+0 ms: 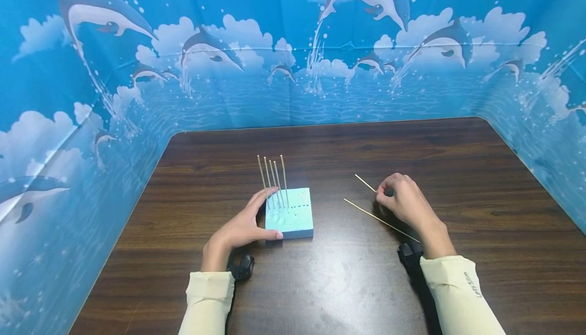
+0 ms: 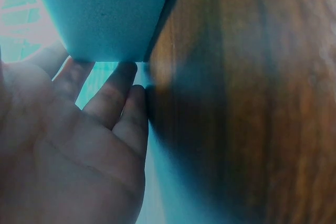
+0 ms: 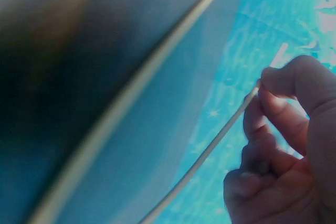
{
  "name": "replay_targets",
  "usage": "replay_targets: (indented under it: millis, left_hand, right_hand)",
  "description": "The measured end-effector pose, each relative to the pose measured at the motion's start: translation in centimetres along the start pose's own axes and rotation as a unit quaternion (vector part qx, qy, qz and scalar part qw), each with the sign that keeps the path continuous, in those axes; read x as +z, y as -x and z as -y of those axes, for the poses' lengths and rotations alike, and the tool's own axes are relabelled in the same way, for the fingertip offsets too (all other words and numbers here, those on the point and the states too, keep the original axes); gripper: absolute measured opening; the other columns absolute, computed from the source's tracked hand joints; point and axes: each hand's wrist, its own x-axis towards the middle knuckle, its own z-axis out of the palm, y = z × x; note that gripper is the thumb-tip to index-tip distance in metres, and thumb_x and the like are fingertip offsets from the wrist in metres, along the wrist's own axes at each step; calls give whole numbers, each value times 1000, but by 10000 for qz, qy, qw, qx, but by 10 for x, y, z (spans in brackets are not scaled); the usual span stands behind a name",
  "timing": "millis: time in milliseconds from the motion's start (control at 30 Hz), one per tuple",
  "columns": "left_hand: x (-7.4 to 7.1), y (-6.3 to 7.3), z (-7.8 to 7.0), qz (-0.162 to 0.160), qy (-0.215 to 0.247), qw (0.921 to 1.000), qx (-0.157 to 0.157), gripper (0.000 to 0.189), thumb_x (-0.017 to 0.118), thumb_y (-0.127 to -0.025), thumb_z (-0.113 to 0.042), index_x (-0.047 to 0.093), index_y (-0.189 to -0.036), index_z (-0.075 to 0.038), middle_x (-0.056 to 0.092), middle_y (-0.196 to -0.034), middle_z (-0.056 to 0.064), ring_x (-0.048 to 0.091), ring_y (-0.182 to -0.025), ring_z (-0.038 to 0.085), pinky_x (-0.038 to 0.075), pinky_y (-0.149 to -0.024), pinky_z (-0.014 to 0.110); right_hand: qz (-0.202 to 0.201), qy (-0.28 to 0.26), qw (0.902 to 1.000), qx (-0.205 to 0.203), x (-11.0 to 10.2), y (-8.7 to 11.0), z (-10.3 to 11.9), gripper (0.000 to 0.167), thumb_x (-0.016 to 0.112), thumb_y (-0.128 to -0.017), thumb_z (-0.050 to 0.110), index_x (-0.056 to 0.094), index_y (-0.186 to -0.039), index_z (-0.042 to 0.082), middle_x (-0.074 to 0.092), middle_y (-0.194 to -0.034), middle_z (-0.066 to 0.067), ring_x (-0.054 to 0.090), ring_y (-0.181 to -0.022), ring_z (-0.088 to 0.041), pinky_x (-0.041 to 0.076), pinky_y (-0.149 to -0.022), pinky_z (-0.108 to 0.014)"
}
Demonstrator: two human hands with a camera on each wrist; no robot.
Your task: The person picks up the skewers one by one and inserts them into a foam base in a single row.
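Note:
A light blue foam block [image 1: 297, 219] lies on the table with several thin wooden sticks [image 1: 284, 180] standing upright in its left part. My left hand [image 1: 240, 228] holds the block from the left, thumb at the front edge and fingers reaching to the far left corner. In the left wrist view its fingertips meet the side of the block [image 2: 110, 19]. To the right, my right hand [image 1: 407, 200] pinches a thin stick [image 1: 364, 182] between thumb and index finger. A second loose stick [image 1: 366, 212] lies on the table below that hand and shows large in the right wrist view.
The dark wood table [image 1: 329, 284] has a blue dolphin-print curtain [image 1: 320, 96] along its back and sides. Small dark holes [image 1: 299, 206] dot the block's top, right of the standing sticks. A black wrist camera [image 1: 242, 268] sits at each cuff.

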Motion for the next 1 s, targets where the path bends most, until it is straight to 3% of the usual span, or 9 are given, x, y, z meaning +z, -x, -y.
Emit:
replay_targets:
  millis: [133,300,533,633,833,1000]
  left_hand:
    - [-1,0,-1,-8,19,10000,-7,109,88,-71,-41,21,-157,-34,12,-165,-1,13,-151,29,24,-112,64]
    - [-1,0,0,-15,35,10000,26,109,88,-71,-40,21,-158,-32,12,-165,-1,13,-151,28,24,-112,64]
    - [-1,1,0,17,19,10000,9,109,88,-71,-42,21,-157,-34,12,-165,-2,13,-151,27,24,-113,62]
    - [-1,0,0,1,14,10000,16,109,88,-71,-42,21,-157,-33,13,-165,-2,13,-151,26,24,-113,62]
    - [0,0,0,24,-82,9999,65,109,86,-72,-45,20,-157,-34,12,-164,-3,14,-151,26,27,-112,61]
    - [-1,0,1,36,-50,9999,93,108,87,-72,-43,20,-157,-34,13,-164,-3,14,-150,25,26,-113,60]
  right_hand:
    - [-434,-287,9985,-174,-5,-5,14,6,61,-87,4,66,-83,5,62,-79,-4,52,-66,-16,43,-60,-30]
    - [-1004,-702,9917,-392,-11,-13,41,3,64,-82,1,65,-83,3,63,-73,-3,55,-64,-14,46,-58,-25]
    - [-1750,-1422,9680,-1105,-9,-26,79,11,65,-75,-4,63,-76,7,67,-71,-5,57,-61,-8,43,-57,-12]
    - [-1726,-1854,9594,-1243,-7,-32,95,12,66,-77,-5,63,-76,6,70,-73,-5,58,-61,-7,44,-57,-12]
    - [-1310,-2696,9423,-1492,3,-40,122,13,61,-85,-9,62,-79,3,72,-79,-6,67,-66,-9,53,-60,-19]
    - [-1389,-2811,9331,-1763,9,-46,135,13,61,-83,-10,61,-78,3,71,-78,-7,67,-67,-11,53,-60,-19]
